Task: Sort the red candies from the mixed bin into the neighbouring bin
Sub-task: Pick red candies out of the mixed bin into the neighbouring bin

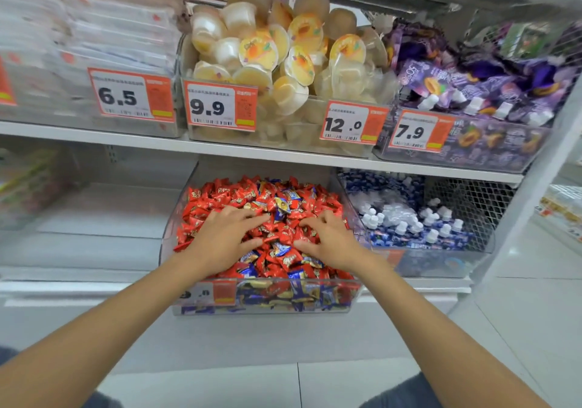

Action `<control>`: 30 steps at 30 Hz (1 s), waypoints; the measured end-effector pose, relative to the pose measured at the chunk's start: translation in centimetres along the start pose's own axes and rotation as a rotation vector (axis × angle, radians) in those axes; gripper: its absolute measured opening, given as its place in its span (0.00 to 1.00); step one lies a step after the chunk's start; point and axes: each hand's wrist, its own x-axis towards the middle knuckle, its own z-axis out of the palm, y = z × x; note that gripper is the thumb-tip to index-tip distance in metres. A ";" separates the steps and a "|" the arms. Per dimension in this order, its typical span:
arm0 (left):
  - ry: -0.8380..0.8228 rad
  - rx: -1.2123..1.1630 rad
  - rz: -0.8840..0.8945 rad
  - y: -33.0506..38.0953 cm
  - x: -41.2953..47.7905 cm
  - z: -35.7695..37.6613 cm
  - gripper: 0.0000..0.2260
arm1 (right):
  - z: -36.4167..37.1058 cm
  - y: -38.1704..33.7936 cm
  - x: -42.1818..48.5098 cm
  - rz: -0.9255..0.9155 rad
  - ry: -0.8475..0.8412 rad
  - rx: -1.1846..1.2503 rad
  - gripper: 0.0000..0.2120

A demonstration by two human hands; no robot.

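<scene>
Red-wrapped candies (201,209), mixed with blue-wrapped ones (283,204), fill a clear plastic bin (189,307). Left hand (220,237) and right hand (327,241) rest on the heap, each grip spread.

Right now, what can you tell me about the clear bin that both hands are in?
The bin is a clear, plastic-looking box with an open top, sitting on the lower shelf. It is heaped with red candies and fewer blue candies; more blue ones show through its front wall. An orange price tag, too blurred to read, is on the front. The left hand and right hand rest spread on the pile. A pouch bin stands at its right.
</scene>
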 end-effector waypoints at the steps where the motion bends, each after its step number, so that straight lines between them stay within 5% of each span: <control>1: -0.007 0.043 0.014 0.0 0.5 0.1 0.23 | 0.5 0.2 0.3 -0.012 0.011 -0.029 0.23; 9: 0.098 -0.177 0.005 -0.4 1.4 -0.5 0.13 | -0.6 0.9 1.2 -0.141 0.098 0.152 0.04; 14: 0.195 -0.347 -0.046 -0.7 0.3 -2.3 0.14 | -2.8 1.5 0.1 -0.116 0.152 0.365 0.19; 25: 0.076 -0.406 -0.010 -0.8 -0.7 -1.0 0.05 | 0.5 -1.1 1.3 -0.169 -0.012 0.318 0.08; 30: 0.065 -0.407 0.035 -0.3 0.2 -0.7 0.13 | -0.7 0.4 1.0 -0.151 0.027 0.485 0.06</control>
